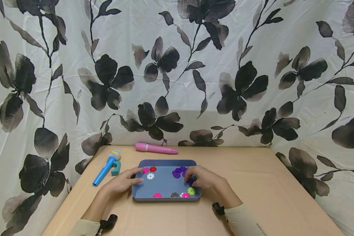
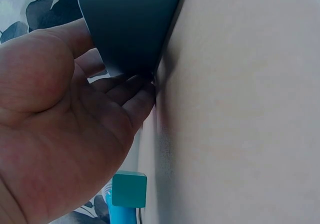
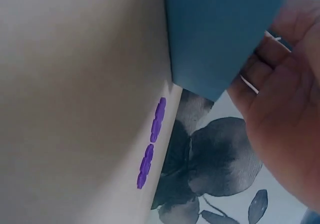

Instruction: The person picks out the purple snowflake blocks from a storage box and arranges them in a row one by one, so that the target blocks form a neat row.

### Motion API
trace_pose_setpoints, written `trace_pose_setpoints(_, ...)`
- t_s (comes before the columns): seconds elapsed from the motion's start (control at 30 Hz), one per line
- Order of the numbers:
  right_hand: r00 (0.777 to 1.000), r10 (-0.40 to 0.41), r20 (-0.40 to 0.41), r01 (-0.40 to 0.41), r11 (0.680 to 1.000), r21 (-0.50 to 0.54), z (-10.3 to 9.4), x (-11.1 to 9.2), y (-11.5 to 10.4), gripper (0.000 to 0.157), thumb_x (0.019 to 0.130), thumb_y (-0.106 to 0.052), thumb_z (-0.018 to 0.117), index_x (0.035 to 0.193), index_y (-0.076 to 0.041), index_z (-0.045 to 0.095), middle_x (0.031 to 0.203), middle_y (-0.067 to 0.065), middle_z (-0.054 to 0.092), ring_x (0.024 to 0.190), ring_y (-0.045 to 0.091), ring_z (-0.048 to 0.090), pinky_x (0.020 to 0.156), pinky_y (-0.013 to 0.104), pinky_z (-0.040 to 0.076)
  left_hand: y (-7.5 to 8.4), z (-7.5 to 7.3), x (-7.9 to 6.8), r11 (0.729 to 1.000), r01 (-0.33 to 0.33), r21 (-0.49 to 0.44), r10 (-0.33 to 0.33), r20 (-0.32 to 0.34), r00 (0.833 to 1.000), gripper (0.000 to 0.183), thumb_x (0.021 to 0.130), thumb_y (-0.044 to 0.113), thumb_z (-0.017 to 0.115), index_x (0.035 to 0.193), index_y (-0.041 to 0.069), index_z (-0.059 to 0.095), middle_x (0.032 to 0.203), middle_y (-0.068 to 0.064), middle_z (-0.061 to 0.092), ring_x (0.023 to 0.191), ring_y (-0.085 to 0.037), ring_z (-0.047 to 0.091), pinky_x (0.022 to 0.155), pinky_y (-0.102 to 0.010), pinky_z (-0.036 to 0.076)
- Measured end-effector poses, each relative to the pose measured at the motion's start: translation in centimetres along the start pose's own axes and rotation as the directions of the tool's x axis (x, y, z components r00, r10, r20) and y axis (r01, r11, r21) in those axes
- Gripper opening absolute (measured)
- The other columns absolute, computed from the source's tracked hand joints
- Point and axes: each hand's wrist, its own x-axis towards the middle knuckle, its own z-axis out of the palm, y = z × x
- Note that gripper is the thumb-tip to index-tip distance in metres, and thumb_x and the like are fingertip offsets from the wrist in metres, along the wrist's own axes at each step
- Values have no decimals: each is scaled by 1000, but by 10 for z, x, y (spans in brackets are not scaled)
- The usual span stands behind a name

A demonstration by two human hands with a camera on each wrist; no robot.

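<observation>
A blue-grey tray (image 1: pixel 165 199) lies on the table with small flower-shaped discs in it. My left hand (image 1: pixel 121 180) holds its left side, thumb over the rim and inside. In the left wrist view, other fingers (image 2: pixel 137 101) of that hand lie against the wall's lower edge. At the right end, my right hand (image 1: pixel 205 178) reaches over the rim with bent fingers among purple flower discs (image 1: pixel 177 173). Its fingertips are partly hidden, so a pinch cannot be confirmed. Pink (image 1: pixel 157 195), red (image 1: pixel 153 169), white (image 1: pixel 150 176) and green (image 1: pixel 191 190) discs lie elsewhere inside.
Left of the tray lie a blue toy microphone (image 1: pixel 104 170) and a teal block (image 1: pixel 116 168). Behind it is a pink microphone-shaped stick (image 1: pixel 156 148). Two purple pieces (image 3: pixel 158 120) show on the tabletop in the right wrist view. A floral curtain (image 1: pixel 194 98) closes off the back.
</observation>
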Motion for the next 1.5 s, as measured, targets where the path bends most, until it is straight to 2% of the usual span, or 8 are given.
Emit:
trace_pose_setpoints(0.13,1000,-10,2,10,987,-161,4,1,-1,34,82,11,72,102,-16,80,106,-9,72,110,12,62,111,45,46,2,0,0,1000,-2,6,2,-1,1000,63,103,31,65,157,4,45,166,-29,32,156,-51,21,125,-67,20)
trace_pose_setpoints(0.23,1000,-13,-11,10,972,-234,5,2,-2,35,81,10,73,100,-18,80,103,-10,71,108,11,61,110,49,39,3,-1,0,1000,-4,9,4,-3,1000,63,103,31,65,157,4,45,166,-28,32,157,-50,21,125,-67,20)
trace_pose_setpoints(0.57,999,-2,-44,-8,973,-229,6,2,-1,28,80,5,82,96,-18,80,93,-10,66,88,6,55,102,46,43,2,1,-1,1000,-3,13,3,-2,1000,61,104,30,64,157,4,45,166,-29,32,157,-50,21,125,-67,20)
trace_pose_setpoints(0.77,999,-18,-49,7,976,-217,5,1,0,26,77,3,87,87,-19,77,89,-11,63,84,5,53,91,35,48,3,1,-1,1000,0,1,0,-1,1000,61,104,29,64,157,4,45,166,-28,32,157,-50,20,125,-67,19)
trace_pose_setpoints(0.93,998,-34,-47,26,987,-160,3,1,0,25,76,5,88,86,-16,77,87,-8,67,81,5,55,74,21,52,4,1,-2,1000,8,-5,-8,0,1000,62,104,29,64,157,4,44,166,-28,31,157,-50,19,125,-68,19)
trace_pose_setpoints(1.2,998,-62,-30,60,996,-71,1,0,3,23,80,9,83,85,-14,81,86,-7,74,79,2,60,73,17,54,5,1,-2,1000,16,-5,-16,-2,1000,63,104,30,65,157,4,44,166,-28,31,157,-50,19,125,-68,19)
trace_pose_setpoints(1.33,999,-11,-43,13,998,65,0,-1,7,22,85,9,79,84,-13,82,86,-7,75,79,2,63,74,19,57,5,1,-2,1000,15,-3,-15,-7,1000,63,104,30,65,157,4,44,166,-28,32,157,-50,20,125,-68,20)
trace_pose_setpoints(1.5,988,52,-149,-11,965,261,-3,-4,12,13,90,0,78,84,-11,82,87,-3,77,81,10,67,76,24,59,4,0,-2,1000,12,-5,-12,-7,1000,63,104,30,65,157,4,45,166,-28,31,157,-50,20,125,-68,19)
